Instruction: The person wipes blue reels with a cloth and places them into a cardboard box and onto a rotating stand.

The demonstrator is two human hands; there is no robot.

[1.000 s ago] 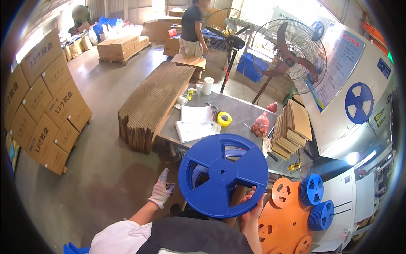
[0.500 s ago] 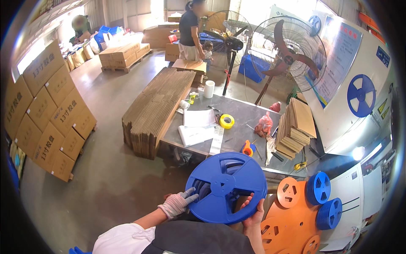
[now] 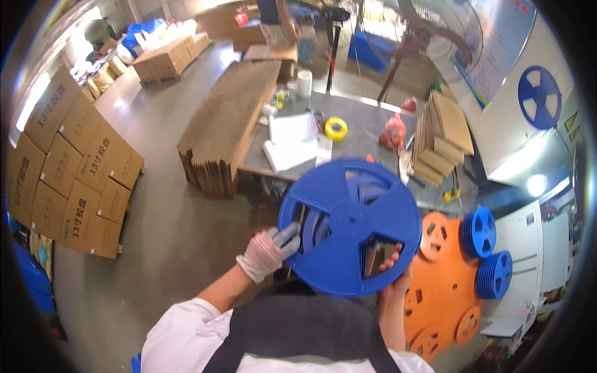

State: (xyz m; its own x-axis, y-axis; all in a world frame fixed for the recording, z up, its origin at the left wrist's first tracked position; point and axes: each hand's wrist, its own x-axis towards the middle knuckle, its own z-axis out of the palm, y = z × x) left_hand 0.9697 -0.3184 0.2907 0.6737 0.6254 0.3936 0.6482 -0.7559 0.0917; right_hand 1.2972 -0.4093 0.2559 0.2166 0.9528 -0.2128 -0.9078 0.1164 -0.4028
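Note:
A large blue plastic reel [image 3: 339, 248] with wide cut-outs is held up in front of me, apparently a stack of several, as more blue rims show through its openings. My left hand [image 3: 268, 250], in a pale glove with grey fingertips, grips the left rim, its fingers at the cut-out. At the lower right, my bare right hand [image 3: 393, 271] is wrapped round the rim, fingertips showing through the opening and the palm partly hidden behind it.
An orange round table [image 3: 438, 304] at the right carries orange discs and two stacks of small blue reels [image 3: 494, 273]. Ahead, a grey workbench [image 3: 360, 118] bears papers, yellow tape [image 3: 336, 128] and cardboard sheets [image 3: 441, 130]. Flattened cartons [image 3: 230, 118], boxes [image 3: 81, 180], a fan [image 3: 423, 37] and a person [image 3: 273, 25] stand around.
Both hands have raised the blue reels, which now look larger and cover more of the bench edge. The view has tipped downward, so the background sits higher.

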